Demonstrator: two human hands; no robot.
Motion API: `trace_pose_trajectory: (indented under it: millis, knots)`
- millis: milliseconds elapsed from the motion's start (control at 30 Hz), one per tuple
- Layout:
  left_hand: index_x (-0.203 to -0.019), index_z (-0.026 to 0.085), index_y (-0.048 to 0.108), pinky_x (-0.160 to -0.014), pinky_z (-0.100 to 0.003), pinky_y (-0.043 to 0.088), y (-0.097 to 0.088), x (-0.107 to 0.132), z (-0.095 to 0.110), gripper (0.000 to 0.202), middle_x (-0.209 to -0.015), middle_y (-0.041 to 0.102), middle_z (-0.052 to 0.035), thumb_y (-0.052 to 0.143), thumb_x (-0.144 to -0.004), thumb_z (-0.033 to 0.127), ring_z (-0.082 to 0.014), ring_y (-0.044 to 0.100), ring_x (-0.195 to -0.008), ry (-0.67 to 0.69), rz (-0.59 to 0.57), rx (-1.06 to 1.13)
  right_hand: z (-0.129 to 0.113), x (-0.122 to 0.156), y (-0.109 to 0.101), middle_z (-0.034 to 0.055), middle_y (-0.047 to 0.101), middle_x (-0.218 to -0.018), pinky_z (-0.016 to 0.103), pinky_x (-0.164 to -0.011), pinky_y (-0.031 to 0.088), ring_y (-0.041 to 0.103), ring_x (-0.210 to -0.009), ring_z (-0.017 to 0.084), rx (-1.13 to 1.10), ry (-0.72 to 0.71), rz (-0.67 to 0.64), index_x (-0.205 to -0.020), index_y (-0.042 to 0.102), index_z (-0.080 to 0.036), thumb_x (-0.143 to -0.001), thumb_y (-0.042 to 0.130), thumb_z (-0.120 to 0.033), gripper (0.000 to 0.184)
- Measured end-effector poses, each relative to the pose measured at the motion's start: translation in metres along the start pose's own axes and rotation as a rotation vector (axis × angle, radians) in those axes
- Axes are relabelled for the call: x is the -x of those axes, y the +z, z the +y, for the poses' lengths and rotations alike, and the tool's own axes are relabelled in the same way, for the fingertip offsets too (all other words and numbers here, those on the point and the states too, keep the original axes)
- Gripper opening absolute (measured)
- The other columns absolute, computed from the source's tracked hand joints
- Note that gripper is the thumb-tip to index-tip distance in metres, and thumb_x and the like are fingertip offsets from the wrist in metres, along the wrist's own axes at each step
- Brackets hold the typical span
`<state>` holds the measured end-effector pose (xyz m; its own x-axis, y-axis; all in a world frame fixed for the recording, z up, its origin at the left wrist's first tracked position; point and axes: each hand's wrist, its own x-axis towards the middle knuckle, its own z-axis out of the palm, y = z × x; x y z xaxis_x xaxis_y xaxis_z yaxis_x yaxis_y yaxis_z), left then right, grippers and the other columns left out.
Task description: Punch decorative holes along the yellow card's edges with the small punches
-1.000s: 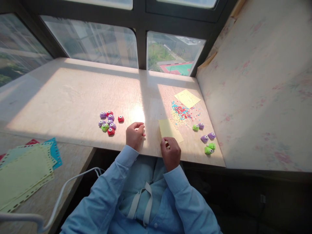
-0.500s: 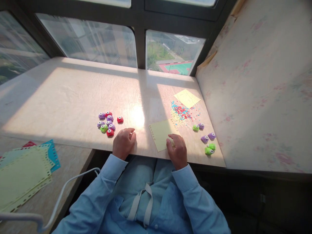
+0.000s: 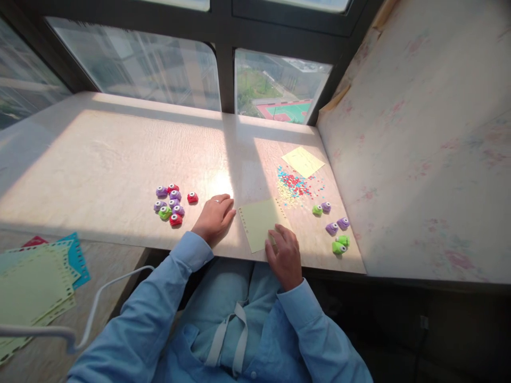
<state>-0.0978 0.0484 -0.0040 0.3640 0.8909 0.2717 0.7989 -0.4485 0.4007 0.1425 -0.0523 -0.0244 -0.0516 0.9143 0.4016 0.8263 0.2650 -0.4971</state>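
Note:
A pale yellow sheet of paper (image 3: pixel 256 221) with small punched shapes along its left and top edges lies near the front of the ledge. My right hand (image 3: pixel 285 255) rests over its lower right part, fingers extended and a little bent, holding nothing visible. Just left of the sheet is my left hand (image 3: pixel 216 218), its fingers loosely bent with a gap at the thumb, apart from the paper. Several small one-eyed punches (image 3: pixel 174 205) in purple, red and green sit to the left. One red punch (image 3: pixel 192 198) stands apart from that group, nearest my left hand.
More purple and green punches (image 3: pixel 337 229) lie at the right. Red, blue and yellow paper bits (image 3: pixel 294 186) are scattered behind the sheet, beside a yellow note (image 3: pixel 303 161). Punched sheets (image 3: pixel 32 287) and a white cable (image 3: pixel 93 314) occupy the lower left. A papered wall (image 3: pixel 415 154) bounds the right.
My left hand has moved right, towards the sheet's left edge. My right hand has shifted slightly left and down, its fingers now more stretched over the paper. The view has turned slightly.

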Motion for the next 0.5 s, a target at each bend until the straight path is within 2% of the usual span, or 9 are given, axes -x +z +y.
trace_pose_trajectory:
  millis: [100, 167, 267, 333, 500]
  knots:
    - [-0.124, 0.016, 0.06, -0.111, -0.051, 0.043, -0.003, -0.015, -0.017, 0.035, -0.134, 0.06, -0.0144, 0.047, -0.095, 0.029, -0.0279, 0.051, -0.131, -0.061, 0.056, 0.069, 0.001, 0.001, 0.0, 0.0174, 0.065, -0.125, 0.052, -0.105, 0.047, 0.055, -0.121, 0.031, 0.0, 0.001, 0.006, -0.112, 0.071, -0.016, -0.093, 0.054, -0.021, 0.026]
    - [-0.125, 0.014, 0.059, -0.112, -0.049, 0.043, -0.009, -0.016, -0.019, 0.035, -0.133, 0.06, -0.0147, 0.045, -0.094, 0.025, -0.0271, 0.052, -0.13, -0.097, 0.123, 0.085, 0.002, 0.001, -0.001, 0.0174, 0.065, -0.125, 0.052, -0.104, 0.048, 0.056, -0.12, 0.031, -0.014, 0.004, 0.014, -0.111, 0.071, -0.016, -0.093, 0.054, -0.021, 0.025]
    - [-0.118, 0.014, 0.062, -0.103, -0.046, 0.05, -0.016, -0.004, -0.012, 0.032, -0.118, 0.066, -0.0135, 0.045, -0.091, 0.019, -0.0264, 0.061, -0.115, -0.138, 0.191, 0.079, 0.002, 0.002, -0.002, 0.0184, 0.066, -0.123, 0.053, -0.103, 0.049, 0.056, -0.12, 0.031, -0.058, 0.01, 0.04, -0.111, 0.071, -0.015, -0.094, 0.053, -0.022, 0.025]
    - [-0.111, 0.014, 0.064, -0.095, -0.045, 0.053, -0.017, 0.009, -0.003, 0.028, -0.107, 0.068, -0.0122, 0.046, -0.09, 0.019, -0.026, 0.064, -0.104, -0.151, 0.192, 0.072, 0.001, 0.002, -0.003, 0.018, 0.067, -0.122, 0.052, -0.103, 0.049, 0.057, -0.12, 0.03, -0.098, 0.016, 0.058, -0.111, 0.071, -0.015, -0.094, 0.053, -0.021, 0.025]
    - [-0.103, 0.017, 0.066, -0.093, -0.047, 0.051, -0.01, 0.029, 0.016, 0.021, -0.108, 0.072, -0.0114, 0.049, -0.094, 0.024, -0.0275, 0.064, -0.101, -0.157, 0.153, 0.01, -0.004, 0.004, -0.007, 0.0154, 0.068, -0.123, 0.052, -0.102, 0.051, 0.06, -0.118, 0.029, -0.195, 0.032, 0.048, -0.114, 0.069, -0.017, -0.093, 0.054, -0.021, 0.026]
